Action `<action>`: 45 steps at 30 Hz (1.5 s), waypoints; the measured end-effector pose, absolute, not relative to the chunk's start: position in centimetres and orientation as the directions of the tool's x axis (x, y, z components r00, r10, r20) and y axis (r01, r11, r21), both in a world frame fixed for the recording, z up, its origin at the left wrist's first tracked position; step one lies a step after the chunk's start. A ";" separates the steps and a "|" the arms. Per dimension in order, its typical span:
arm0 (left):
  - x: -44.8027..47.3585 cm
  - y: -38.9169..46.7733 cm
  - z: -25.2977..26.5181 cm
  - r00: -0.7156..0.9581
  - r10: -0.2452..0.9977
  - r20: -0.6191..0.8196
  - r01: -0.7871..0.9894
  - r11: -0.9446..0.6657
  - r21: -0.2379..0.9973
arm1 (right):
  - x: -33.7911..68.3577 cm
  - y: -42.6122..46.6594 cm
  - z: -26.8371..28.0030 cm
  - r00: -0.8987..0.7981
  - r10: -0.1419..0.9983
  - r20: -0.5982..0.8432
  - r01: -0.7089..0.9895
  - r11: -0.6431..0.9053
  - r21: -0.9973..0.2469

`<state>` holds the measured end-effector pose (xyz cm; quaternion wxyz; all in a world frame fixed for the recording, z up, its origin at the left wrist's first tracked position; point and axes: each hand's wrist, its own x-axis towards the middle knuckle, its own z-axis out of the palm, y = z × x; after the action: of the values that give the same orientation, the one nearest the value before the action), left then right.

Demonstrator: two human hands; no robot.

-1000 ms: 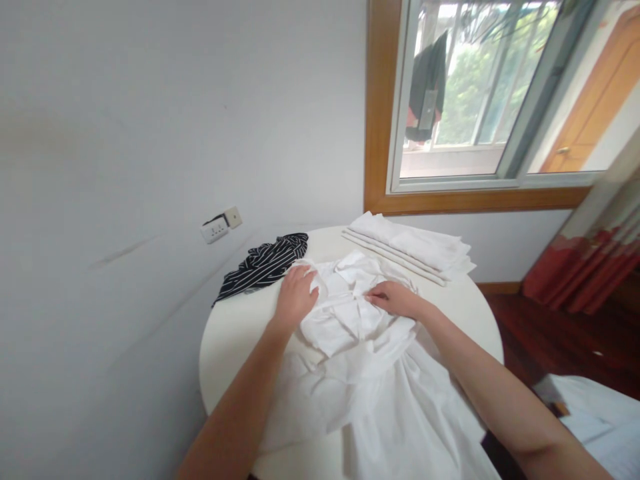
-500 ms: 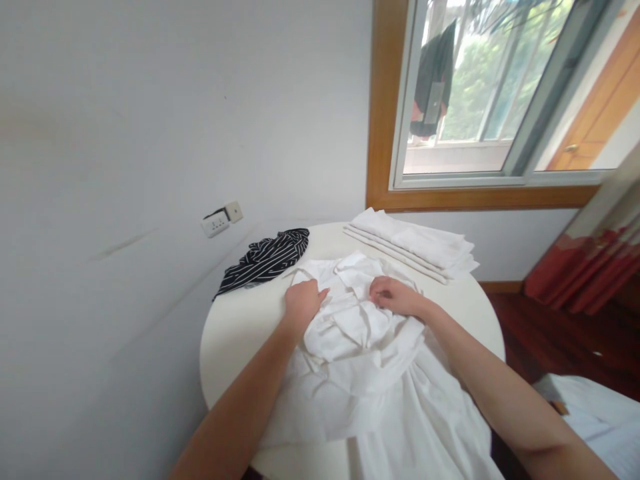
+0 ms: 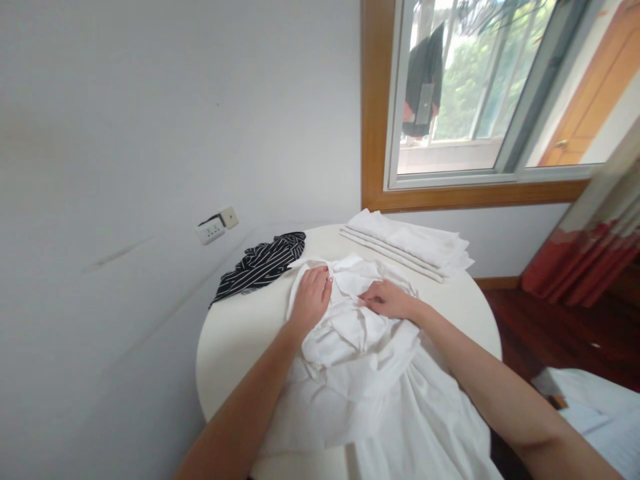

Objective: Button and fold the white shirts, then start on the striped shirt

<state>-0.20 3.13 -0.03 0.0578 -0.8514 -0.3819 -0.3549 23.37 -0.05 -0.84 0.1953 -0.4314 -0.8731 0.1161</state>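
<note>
One white garment (image 3: 400, 400) beneath both hands (image 3: 311, 297)

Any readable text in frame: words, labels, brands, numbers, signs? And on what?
None readable.
White garment: no legible label or print.
Black-and-white striped cloth: stripes, no lettering visible.
Folded white stack: no legible text.
Wall socket: holes show; any marking too small to read.
White item at lower right: any marks too blurred.
</note>
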 end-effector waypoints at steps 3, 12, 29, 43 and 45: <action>0.1 3.3 -1.4 0.574 0.663 0.480 0.668 -0.719 0.195 | 23.4 0.1 -0.8 -0.609 0.762 0.221 0.680 0.645 -0.350; 0.2 2.7 -2.7 0.630 0.757 0.175 0.713 -0.653 0.257 | 23.6 0.0 -0.7 -0.473 0.832 0.292 0.678 0.555 -0.483; 0.9 5.0 -3.7 0.546 0.750 0.374 0.800 -0.599 0.035 | 25.1 1.6 -3.3 -0.555 0.825 0.108 0.792 0.564 -0.234; 1.2 4.8 -3.7 0.575 0.809 0.127 0.812 -0.582 0.031 | 28.0 0.6 0.6 0.141 0.929 0.342 0.982 -0.089 -0.165; 1.3 4.7 -3.5 0.575 0.808 0.125 0.811 -0.583 0.041 | 29.3 1.0 0.3 0.186 0.967 0.176 0.965 -0.146 -0.217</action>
<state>1.27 4.70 -3.50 0.0106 -0.8874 -0.4563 -0.0652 29.25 1.00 0.33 0.1413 -0.7571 -0.6378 0.0027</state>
